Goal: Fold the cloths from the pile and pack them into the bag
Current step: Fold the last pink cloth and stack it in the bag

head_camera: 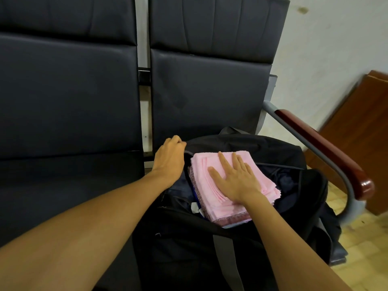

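Head view: pressing a folded stack down into a bag.

Right hand (237, 179) laid flat, fingers straight and spread, on folded pink terry cloth (212, 166) topping a stack in the mouth of black fabric duffel bag (273, 150), likely to settle it lower. Left hand (170, 156) curled round the bag's rim, seemingly holding the opening wide. Bag resting on dark padded bench seat (69, 181); no unfolded pile visible.

Both arms reach forward: left hand (170, 159) fingers curled, right hand (236, 178) flat, fingers spread.

pink terry cloths (212, 175), glossy wood armrest (327, 150)
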`<state>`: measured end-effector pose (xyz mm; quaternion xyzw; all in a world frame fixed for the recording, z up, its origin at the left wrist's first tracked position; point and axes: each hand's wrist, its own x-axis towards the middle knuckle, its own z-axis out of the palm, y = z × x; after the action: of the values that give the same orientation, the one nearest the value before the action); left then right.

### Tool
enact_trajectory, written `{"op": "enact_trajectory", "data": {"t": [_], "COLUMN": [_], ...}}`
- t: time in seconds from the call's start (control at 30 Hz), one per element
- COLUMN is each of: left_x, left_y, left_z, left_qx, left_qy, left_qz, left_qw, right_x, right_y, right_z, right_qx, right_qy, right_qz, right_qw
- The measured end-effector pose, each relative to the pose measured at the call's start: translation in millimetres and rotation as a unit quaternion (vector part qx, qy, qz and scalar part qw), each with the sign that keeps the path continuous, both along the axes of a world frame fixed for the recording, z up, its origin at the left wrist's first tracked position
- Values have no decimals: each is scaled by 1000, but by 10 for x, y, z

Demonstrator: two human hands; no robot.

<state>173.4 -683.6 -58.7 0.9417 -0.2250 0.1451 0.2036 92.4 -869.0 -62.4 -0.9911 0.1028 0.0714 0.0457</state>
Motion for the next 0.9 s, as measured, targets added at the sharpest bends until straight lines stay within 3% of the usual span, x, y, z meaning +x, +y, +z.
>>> {"op": "enact_trajectory", "data": {"t": [0.07, 0.27, 0.4, 0.47, 0.57, 0.7, 0.87, 0.9], "left_x": [13, -65, -131, -158, -178, -315, -586, -646], "left_y": [-11, -59, -94, -62, 20, 106, 91, 64], "left_z": [79, 303, 494, 497, 404, 390, 465, 480], "left_qx": [-92, -239, -279, -241, -115, 89, 115, 127], "left_qy": [1, -14, -35, -41, -47, -17, -69, -46], "left_qz": [26, 80, 55, 20, -9, -35, -133, -171], "left_qw": [995, 967, 958, 969, 992, 995, 982, 976], "right_x": [-16, -61, -84, -82, -105, -226, -310, -327], "right_y": [14, 41, 39, 43, 50, 120, 153, 142], "right_z": [12, 62, 91, 97, 70, 53, 112, 120], "right_qx": [3, 14, 21, 18, 22, 78, 109, 117], "right_qy": [0, 11, 14, 10, -26, -176, -289, -310], "right_qz": [1, 3, 6, 6, 2, -52, -120, -129], "right_qw": [1000, 1000, 1000, 1000, 999, 980, 943, 935]}}
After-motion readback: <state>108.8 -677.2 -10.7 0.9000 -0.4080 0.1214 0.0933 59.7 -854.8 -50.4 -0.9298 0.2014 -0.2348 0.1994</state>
